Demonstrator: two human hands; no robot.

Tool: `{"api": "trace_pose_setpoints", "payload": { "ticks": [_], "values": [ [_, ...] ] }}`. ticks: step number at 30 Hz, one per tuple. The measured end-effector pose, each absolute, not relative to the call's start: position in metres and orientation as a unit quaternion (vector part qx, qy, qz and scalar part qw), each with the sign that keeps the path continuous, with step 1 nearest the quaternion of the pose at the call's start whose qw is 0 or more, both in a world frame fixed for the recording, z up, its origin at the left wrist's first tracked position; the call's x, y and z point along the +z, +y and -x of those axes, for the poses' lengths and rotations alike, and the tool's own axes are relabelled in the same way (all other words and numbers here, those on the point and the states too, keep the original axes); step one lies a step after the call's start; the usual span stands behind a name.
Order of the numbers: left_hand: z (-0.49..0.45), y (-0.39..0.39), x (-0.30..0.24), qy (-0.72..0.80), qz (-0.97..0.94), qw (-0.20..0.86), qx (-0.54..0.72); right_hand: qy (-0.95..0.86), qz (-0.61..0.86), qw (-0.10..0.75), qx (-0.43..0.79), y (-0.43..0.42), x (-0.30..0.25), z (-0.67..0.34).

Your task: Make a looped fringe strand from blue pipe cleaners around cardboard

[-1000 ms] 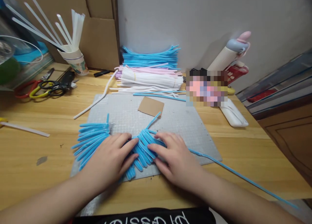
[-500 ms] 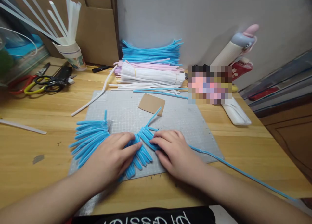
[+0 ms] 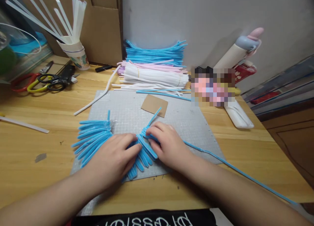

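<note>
A fan of looped blue pipe cleaners (image 3: 92, 139) lies curved across the grey cutting mat (image 3: 188, 127). My left hand (image 3: 117, 154) rests over its middle, thumb and fingers closed on the loops and hiding part of them. At the fan's right end, my right hand (image 3: 166, 142) pinches a blue pipe cleaner close to the bound edge. From beneath that hand a long blue strand (image 3: 235, 167) trails off to the lower right. One short blue end sticks up at each end of the fan. Just beyond my right hand lies a brown cardboard piece (image 3: 155, 105).
Bundles of blue (image 3: 157, 54) and white pipe cleaners (image 3: 154, 74) lie against the wall. Scissors (image 3: 51, 82) and a paper cup (image 3: 76, 55) holding white sticks stand at the left. A bottle (image 3: 230, 55) and a white packet (image 3: 239, 114) are at the right.
My right hand has shifted slightly up and left, from over the loops to the fan's bound edge, with its fingers more curled. My left hand stays on the fan. The view has moved slightly.
</note>
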State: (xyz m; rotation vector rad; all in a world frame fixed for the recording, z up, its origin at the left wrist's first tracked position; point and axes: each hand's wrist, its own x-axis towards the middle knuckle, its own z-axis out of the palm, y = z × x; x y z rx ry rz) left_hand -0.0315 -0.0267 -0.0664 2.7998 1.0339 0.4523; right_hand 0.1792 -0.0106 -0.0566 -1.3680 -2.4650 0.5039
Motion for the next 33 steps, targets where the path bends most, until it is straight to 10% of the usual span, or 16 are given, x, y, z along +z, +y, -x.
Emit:
{"api": "trace_pose_setpoints", "payload": {
  "ticks": [26, 33],
  "values": [
    [0.032, -0.027, -0.070, 0.349, -0.924, 0.056, 0.149, -0.757, 0.498, 0.277, 0.320, -0.004, -0.058, -0.180],
    [0.031, -0.026, -0.069, 0.331, -0.929, 0.046, 0.159, -0.823, 0.452, 0.185, 0.288, -0.017, -0.056, -0.186]
  ]
}}
